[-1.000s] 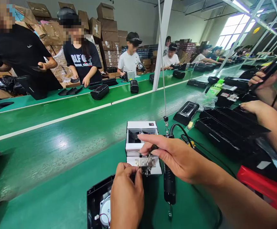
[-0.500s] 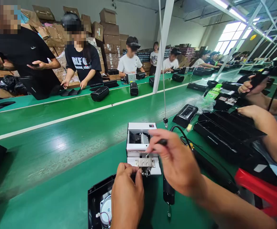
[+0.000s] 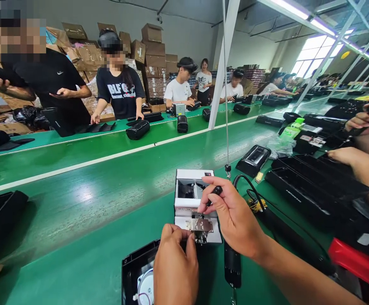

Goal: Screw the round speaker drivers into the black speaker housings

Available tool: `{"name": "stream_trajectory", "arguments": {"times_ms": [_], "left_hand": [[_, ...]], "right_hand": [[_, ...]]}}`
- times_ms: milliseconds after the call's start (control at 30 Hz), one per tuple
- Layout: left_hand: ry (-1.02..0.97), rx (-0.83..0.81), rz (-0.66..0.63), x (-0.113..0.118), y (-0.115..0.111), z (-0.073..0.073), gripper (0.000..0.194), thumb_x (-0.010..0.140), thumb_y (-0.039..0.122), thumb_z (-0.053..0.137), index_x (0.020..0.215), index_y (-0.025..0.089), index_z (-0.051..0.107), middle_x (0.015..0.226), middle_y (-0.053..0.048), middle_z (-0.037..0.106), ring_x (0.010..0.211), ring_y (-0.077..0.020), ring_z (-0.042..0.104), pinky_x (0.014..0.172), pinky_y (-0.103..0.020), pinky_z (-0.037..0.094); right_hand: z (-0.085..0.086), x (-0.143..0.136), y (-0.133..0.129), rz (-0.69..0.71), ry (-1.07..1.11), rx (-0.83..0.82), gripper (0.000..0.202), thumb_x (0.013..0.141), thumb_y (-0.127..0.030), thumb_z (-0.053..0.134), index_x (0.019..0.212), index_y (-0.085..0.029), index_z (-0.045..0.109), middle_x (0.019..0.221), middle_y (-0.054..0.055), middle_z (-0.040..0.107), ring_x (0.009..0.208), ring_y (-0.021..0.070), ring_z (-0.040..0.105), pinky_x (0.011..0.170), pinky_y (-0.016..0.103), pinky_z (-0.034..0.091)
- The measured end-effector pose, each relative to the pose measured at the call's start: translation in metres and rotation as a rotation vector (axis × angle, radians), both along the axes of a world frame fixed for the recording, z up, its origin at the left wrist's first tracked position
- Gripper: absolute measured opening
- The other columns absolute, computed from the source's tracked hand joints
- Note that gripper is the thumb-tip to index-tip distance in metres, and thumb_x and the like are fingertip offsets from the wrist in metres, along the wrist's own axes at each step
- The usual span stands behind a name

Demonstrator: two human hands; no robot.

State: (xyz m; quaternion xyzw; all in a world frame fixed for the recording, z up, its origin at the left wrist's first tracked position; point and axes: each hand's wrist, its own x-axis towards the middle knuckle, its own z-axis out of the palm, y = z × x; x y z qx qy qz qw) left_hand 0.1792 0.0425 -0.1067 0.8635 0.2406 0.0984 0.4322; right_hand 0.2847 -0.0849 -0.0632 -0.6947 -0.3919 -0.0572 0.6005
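Note:
A white box-shaped machine (image 3: 182, 211) stands on the green bench, with a window in its top and a metal bracket (image 3: 203, 225) at its front. My right hand (image 3: 232, 216) is closed round a small black-handled screwdriver (image 3: 216, 190), whose thin shaft points down at the bracket. At the bracket's left front edge my left hand (image 3: 176, 262) pinches with thumb and forefinger; whatever lies between them is too small to make out. Below, partly behind my left wrist, is an open black housing (image 3: 130, 271) with a round speaker (image 3: 146, 286) inside.
Right of the machine lies a black electric screwdriver (image 3: 232, 264), near a hanging cable (image 3: 226, 84). Black cases (image 3: 301, 199), a green bottle (image 3: 292, 130) and a co-worker's arm (image 3: 362, 169) are farther right. Across the green belt (image 3: 108, 186), several people work beside stacked cartons.
The view has shifted, so the bench things appear slightly lower and to the right. My right hand still holds the screwdriver at the bracket, and my left hand keeps its pinch.

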Motion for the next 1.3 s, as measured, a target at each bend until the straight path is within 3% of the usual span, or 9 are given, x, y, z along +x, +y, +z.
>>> {"name": "stream_trajectory", "arguments": {"times_ms": [300, 500, 700, 900, 1067, 1133, 1233, 1300], "left_hand": [[0.002, -0.01, -0.011, -0.001, 0.001, -0.002, 0.027, 0.096, 0.038, 0.048, 0.085, 0.025, 0.07, 0.098, -0.003, 0.061, 0.082, -0.0201, 0.066, 0.078, -0.035, 0.048], [0.003, -0.029, -0.015, -0.001, -0.001, 0.001, 0.028, 0.098, 0.037, 0.046, 0.086, 0.025, 0.069, 0.1, -0.003, 0.059, 0.086, -0.0207, 0.065, 0.081, -0.037, 0.046], [0.012, -0.019, 0.009, -0.001, -0.004, 0.005, 0.027, 0.099, 0.03, 0.045, 0.084, 0.024, 0.066, 0.099, -0.002, 0.057, 0.086, -0.0199, 0.064, 0.082, -0.037, 0.042], [0.037, -0.011, 0.027, -0.001, -0.005, 0.007, 0.025, 0.098, 0.024, 0.046, 0.084, 0.023, 0.066, 0.099, -0.002, 0.057, 0.086, -0.0191, 0.063, 0.082, -0.036, 0.041], [0.035, -0.019, 0.016, -0.001, -0.006, 0.007, 0.026, 0.098, 0.022, 0.046, 0.084, 0.024, 0.067, 0.1, -0.002, 0.057, 0.087, -0.019, 0.064, 0.082, -0.036, 0.041], [0.025, -0.018, 0.006, -0.001, -0.005, 0.007, 0.026, 0.098, 0.021, 0.046, 0.085, 0.024, 0.067, 0.101, -0.003, 0.057, 0.089, -0.0193, 0.064, 0.083, -0.036, 0.041], [0.014, -0.015, 0.008, -0.002, -0.005, 0.006, 0.025, 0.098, 0.021, 0.046, 0.086, 0.023, 0.067, 0.103, -0.004, 0.058, 0.091, -0.0203, 0.065, 0.085, -0.036, 0.042], [0.011, -0.011, 0.021, -0.002, -0.006, 0.006, 0.023, 0.097, 0.02, 0.047, 0.086, 0.022, 0.067, 0.103, -0.005, 0.06, 0.091, -0.0202, 0.065, 0.085, -0.036, 0.044]], "right_hand": [[-0.002, 0.001, -0.001, 0.044, -0.005, 0.027, 0.027, 0.114, -0.025, 0.039, 0.139, -0.031, 0.047, 0.095, -0.002, 0.063, 0.082, 0.011, 0.071, 0.074, 0.025, 0.062], [0.007, 0.011, -0.015, 0.275, -0.119, -0.073, 0.035, 0.113, -0.023, 0.039, 0.148, -0.028, 0.045, 0.102, 0.002, 0.065, 0.089, 0.0143, 0.07, 0.086, 0.033, 0.061], [0.004, 0.023, -0.017, 0.227, 0.036, -0.031, 0.027, 0.115, -0.028, 0.039, 0.139, -0.027, 0.049, 0.098, 0.001, 0.064, 0.087, 0.0129, 0.071, 0.079, 0.028, 0.062], [0.005, 0.032, -0.02, 0.306, 0.117, -0.05, 0.026, 0.115, -0.03, 0.038, 0.139, -0.029, 0.049, 0.099, 0.0, 0.063, 0.086, 0.0123, 0.069, 0.078, 0.027, 0.062], [0.023, 0.026, -0.025, 0.429, -0.159, -0.253, 0.039, 0.113, -0.02, 0.041, 0.149, -0.034, 0.045, 0.109, 0.001, 0.068, 0.099, 0.0132, 0.069, 0.092, 0.03, 0.057], [0.027, 0.021, -0.023, 0.376, -0.36, -0.328, 0.043, 0.11, -0.019, 0.05, 0.15, -0.035, 0.048, 0.11, 0.001, 0.072, 0.099, 0.0149, 0.069, 0.088, 0.03, 0.056], [0.031, 0.016, -0.018, 0.121, -0.646, -0.337, 0.035, 0.105, -0.026, 0.063, 0.139, -0.03, 0.058, 0.097, 0.001, 0.075, 0.086, 0.0199, 0.068, 0.077, 0.034, 0.053], [0.034, 0.014, -0.017, 0.045, -0.707, -0.333, 0.027, 0.105, -0.027, 0.061, 0.132, -0.027, 0.061, 0.098, 0.003, 0.076, 0.087, 0.0222, 0.069, 0.078, 0.037, 0.055]]}}
